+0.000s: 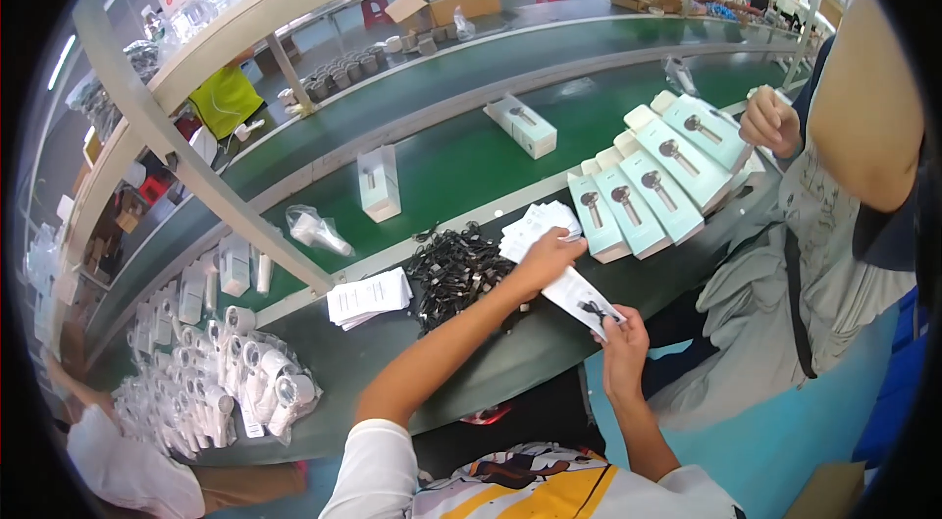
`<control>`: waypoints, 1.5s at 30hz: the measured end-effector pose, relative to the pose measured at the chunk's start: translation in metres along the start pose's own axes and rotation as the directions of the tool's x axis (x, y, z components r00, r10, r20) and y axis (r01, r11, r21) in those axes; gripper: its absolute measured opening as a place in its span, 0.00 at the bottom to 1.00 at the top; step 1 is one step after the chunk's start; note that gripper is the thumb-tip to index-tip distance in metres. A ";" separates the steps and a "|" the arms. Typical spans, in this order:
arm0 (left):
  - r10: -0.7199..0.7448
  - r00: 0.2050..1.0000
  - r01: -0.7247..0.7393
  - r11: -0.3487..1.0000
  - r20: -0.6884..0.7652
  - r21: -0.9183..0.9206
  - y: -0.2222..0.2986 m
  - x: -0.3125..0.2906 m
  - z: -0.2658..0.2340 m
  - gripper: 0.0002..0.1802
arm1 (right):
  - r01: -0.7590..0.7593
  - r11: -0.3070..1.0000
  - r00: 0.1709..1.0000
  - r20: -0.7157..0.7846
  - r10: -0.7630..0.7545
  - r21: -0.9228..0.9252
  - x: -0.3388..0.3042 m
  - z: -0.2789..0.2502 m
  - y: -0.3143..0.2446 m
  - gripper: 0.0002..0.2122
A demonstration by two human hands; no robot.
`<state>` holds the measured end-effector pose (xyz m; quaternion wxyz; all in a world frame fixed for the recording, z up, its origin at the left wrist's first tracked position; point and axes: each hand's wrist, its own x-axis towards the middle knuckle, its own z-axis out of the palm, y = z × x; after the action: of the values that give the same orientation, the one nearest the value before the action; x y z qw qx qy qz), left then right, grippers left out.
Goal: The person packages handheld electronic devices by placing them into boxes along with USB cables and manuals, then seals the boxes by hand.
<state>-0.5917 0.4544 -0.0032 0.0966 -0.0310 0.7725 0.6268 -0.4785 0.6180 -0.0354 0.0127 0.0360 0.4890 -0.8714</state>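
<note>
My right hand (625,350) pinches the near end of a white paper leaflet (572,294), together with a small black cable (595,309) lying against it. At the leaflet's far end is my left hand (549,260), fingers curled; what they grip, if anything, is hidden. Just beyond that hand lies a spread stack of white leaflets (535,226). A tangled pile of black cables (453,269) sits to the left of my left hand, with another leaflet stack (369,299) beside it. Several light green boxes (638,200) with a device pictured on them lean in a row to the right.
Bagged white devices (221,377) crowd the left end of the bench. On the green conveyor belt (442,171) are a white box (379,183), a second box (522,126) and a bagged item (318,230). A co-worker's hand (771,121) is near the green boxes. A metal post (211,181) rises at left.
</note>
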 end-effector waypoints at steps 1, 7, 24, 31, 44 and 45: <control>0.057 0.997 -0.049 0.986 -0.047 0.159 -0.023 0.026 0.007 0.40 | 0.007 0.999 0.998 -0.061 -0.004 0.052 0.000 -0.002 -0.003 0.10; 0.063 0.994 -0.013 0.883 -0.091 0.470 0.003 0.057 0.062 0.57 | 0.049 0.990 0.984 -0.176 -0.025 0.136 0.003 -0.038 0.005 0.08; -0.117 0.987 0.146 0.930 -0.106 0.337 0.105 0.010 -0.043 0.52 | 0.018 0.987 0.995 -0.099 -0.002 0.161 -0.001 -0.023 0.015 0.08; 0.376 0.922 -0.149 0.561 -0.090 0.814 0.109 -0.185 -0.131 0.47 | 0.144 0.989 0.985 0.094 -0.145 0.010 0.009 0.028 -0.031 0.08; 0.350 0.900 0.072 0.469 -0.260 0.880 0.016 -0.329 -0.149 0.47 | 0.588 0.741 0.598 0.791 -0.126 -0.326 0.013 0.165 -0.040 0.07; 0.378 0.897 0.028 0.467 -0.228 0.884 0.013 -0.331 -0.149 0.47 | 0.635 0.709 0.520 0.848 -0.100 -0.306 0.009 0.174 -0.037 0.08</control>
<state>-0.2862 0.2877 0.1005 -0.1248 -0.0218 0.9827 0.1351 -0.4981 0.4890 0.0856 0.0378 -0.4636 0.6698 -0.5788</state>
